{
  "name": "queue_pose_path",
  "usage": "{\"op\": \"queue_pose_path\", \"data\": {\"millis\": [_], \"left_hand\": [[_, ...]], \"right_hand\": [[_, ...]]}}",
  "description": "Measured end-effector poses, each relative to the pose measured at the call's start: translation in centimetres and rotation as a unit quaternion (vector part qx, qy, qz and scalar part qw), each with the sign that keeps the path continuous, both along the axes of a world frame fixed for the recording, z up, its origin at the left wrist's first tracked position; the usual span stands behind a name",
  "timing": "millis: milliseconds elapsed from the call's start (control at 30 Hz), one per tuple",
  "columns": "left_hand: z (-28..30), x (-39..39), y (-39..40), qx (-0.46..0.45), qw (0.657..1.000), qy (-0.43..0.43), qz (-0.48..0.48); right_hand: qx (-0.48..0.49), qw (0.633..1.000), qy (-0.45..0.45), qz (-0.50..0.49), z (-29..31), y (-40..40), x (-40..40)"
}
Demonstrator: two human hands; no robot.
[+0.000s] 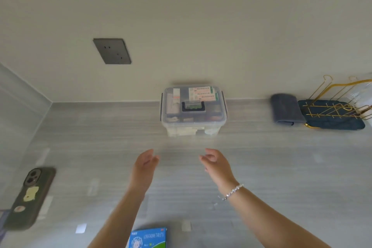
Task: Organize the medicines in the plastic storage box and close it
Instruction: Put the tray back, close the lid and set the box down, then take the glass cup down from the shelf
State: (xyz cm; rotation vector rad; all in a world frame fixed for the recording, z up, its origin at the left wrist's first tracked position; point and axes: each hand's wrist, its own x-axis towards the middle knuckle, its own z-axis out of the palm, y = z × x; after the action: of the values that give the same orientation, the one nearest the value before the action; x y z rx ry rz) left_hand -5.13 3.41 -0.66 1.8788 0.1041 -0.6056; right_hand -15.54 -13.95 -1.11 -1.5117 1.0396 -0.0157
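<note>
The plastic storage box (193, 109) stands at the back of the tabletop (281, 167) against the wall, lid on, with medicine packs showing through it. A blue tablet box (148, 237) lies outside it at the near edge, so the sorting looks unfinished. The left hand (144, 164) and right hand (216, 162) hover short of the box, each grip relaxed and holding nothing.

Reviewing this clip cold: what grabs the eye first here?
The clear plastic storage box, lid on, sits against the wall at centre. Both hands, left and right, reach toward it, open and empty. A blue medicine box lies at the near edge, outside it.
</note>
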Motion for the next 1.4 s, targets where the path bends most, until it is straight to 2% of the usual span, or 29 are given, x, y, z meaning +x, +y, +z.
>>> {"op": "queue_pose_path", "data": {"millis": [133, 333, 500, 633, 867, 1000, 1100, 1233, 1400], "left_hand": [[-3.8, -5.5, 5.7, 0.094, 0.995, 0.033, -0.006], [-6.8, -10.1, 11.0, 0.215, 0.975, 0.051, 0.039], [-7.0, -10.9, 11.4, 0.171, 0.983, 0.065, 0.022], [-6.4, -9.7, 8.8, 0.094, 0.992, 0.088, -0.002], [-5.3, -7.0, 1.7, 0.007, 0.991, 0.114, -0.068], [-4.1, -6.2, -0.7, -0.011, 0.989, 0.121, -0.081], [-2.9, -6.0, -1.6, 0.016, 0.991, 0.099, -0.083], [0.5, -5.1, -2.3, 0.011, 0.994, 0.052, -0.098], [9.9, -3.9, -3.0, -0.104, 0.987, -0.025, -0.118]], "right_hand": [[0.088, 0.986, 0.073, 0.117, -2.4, 6.2, -3.1], [0.161, 0.953, 0.142, 0.213, -4.7, 11.7, -5.6], [0.188, 0.948, 0.153, 0.208, -5.3, 13.2, -5.9], [0.162, 0.968, 0.127, 0.146, -4.9, 11.2, -5.0], [0.104, 0.99, 0.086, 0.032, -3.4, 5.0, -3.5], [0.121, 0.99, 0.07, 0.001, -2.7, 2.8, -3.6], [0.095, 0.994, 0.062, -0.009, -2.2, 1.6, -4.1], [0.065, 0.997, -0.021, -0.027, 1.3, 0.6, -4.3], [-0.024, 0.981, -0.192, 0.026, 9.8, -0.8, -3.8]]}}
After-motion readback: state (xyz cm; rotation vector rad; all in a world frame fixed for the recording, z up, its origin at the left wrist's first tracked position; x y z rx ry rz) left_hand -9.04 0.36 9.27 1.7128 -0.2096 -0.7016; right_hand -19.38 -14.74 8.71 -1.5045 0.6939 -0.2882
